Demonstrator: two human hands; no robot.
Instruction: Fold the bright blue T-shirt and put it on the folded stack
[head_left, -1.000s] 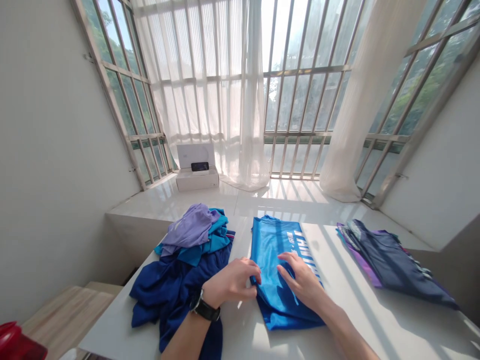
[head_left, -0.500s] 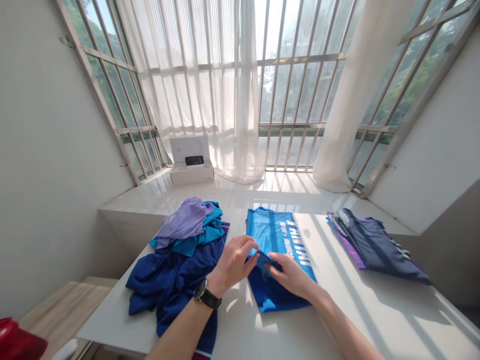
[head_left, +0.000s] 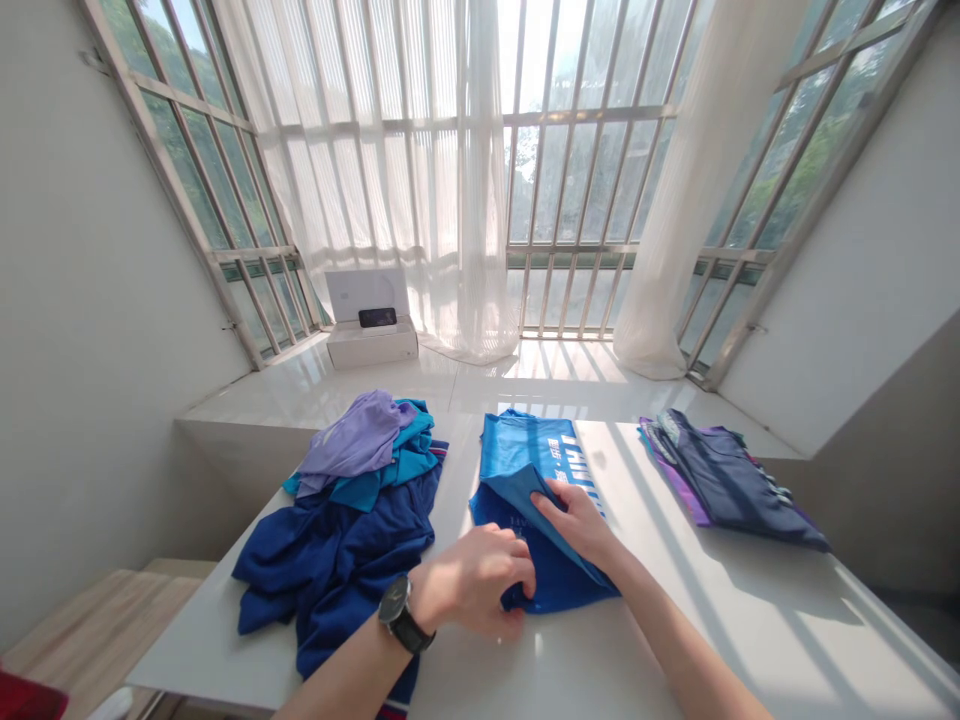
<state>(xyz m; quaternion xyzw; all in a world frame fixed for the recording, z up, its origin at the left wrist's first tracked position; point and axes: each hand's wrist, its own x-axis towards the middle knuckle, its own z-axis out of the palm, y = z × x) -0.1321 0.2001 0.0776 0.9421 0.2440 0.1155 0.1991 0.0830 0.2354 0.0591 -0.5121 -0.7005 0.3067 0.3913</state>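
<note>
A blue shirt point(head_left: 517, 440) with white lettering lies partly folded on the white table in front of me. My right hand point(head_left: 574, 515) pinches its upper layer between thumb and fingers, lifting that layer off the darker blue part underneath. At the shirt's near left corner, my left hand point(head_left: 480, 580) has its fingers curled round the edge of the cloth; the fingertips are partly hidden. A watch point(head_left: 405, 615) with a black strap is on my left wrist.
Left on the table point(head_left: 191, 640) is a loose heap with a lilac garment point(head_left: 356, 440), a teal one point(head_left: 394, 475) and navy clothing point(head_left: 337, 550). A folded stack point(head_left: 739, 480) lies right. Behind, a white box point(head_left: 371, 342) with a phone point(head_left: 377, 317) stands on the sill.
My left hand has moved down toward me to the shirt's near corner. My right hand has raised the upper layer into a flap. The view has shifted slightly right.
</note>
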